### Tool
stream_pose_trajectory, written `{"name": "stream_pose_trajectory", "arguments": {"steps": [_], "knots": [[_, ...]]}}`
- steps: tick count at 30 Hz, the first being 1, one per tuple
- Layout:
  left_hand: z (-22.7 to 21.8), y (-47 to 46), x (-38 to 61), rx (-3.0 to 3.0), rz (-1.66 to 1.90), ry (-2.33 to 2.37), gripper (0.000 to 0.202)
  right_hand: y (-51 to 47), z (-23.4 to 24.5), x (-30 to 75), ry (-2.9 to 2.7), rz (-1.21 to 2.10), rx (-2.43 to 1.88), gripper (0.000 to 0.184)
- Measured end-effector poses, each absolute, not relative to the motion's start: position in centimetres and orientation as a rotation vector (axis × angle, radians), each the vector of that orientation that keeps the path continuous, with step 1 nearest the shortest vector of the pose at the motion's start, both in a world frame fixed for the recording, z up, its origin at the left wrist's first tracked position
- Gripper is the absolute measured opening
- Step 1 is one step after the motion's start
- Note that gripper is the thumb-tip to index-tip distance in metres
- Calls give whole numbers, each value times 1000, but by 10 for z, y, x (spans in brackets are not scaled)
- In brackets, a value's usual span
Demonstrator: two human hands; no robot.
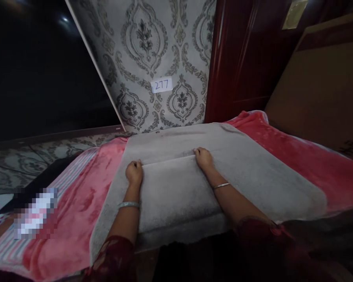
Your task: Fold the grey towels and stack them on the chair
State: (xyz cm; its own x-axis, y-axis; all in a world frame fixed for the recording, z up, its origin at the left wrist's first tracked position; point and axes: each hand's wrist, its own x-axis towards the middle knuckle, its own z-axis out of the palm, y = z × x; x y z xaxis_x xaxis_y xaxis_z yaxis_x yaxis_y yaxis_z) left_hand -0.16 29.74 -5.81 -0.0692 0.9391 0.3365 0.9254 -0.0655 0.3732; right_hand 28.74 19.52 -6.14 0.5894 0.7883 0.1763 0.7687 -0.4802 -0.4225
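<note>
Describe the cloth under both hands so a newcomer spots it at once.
Below the patterned wall with its 277 label, a pink blanket lies spread. On it lies the grey cloth, near part folded over, left hand and right hand gripping the fold. It alone is plain grey; its neighbours are pink or striped.

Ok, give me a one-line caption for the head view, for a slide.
Left hand and right hand hold the folded edge of a grey towel spread over a pink blanket.

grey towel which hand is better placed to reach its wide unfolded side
Likely the right hand: it holds the fold beside the wide part of the grey towel; the left hand is at the other end.
</note>
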Motion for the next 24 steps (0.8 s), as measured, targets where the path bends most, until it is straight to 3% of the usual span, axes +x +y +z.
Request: {"name": "stream_pose_trajectory", "arguments": {"steps": [9,14,17,24], "knots": [[-36,270,2,2255,968,1985,40,167,-32,259,-1527,-88,-2240,46],[-50,221,27,2847,394,1339,57,145,-57,240,-1917,-115,-2078,56],[-64,205,34,2857,164,1324,62,141,-74,238,-1948,-51,-2090,59],[-58,210,24,2775,125,1498,64,143,-77,241,-1940,-21,-2101,60]]}}
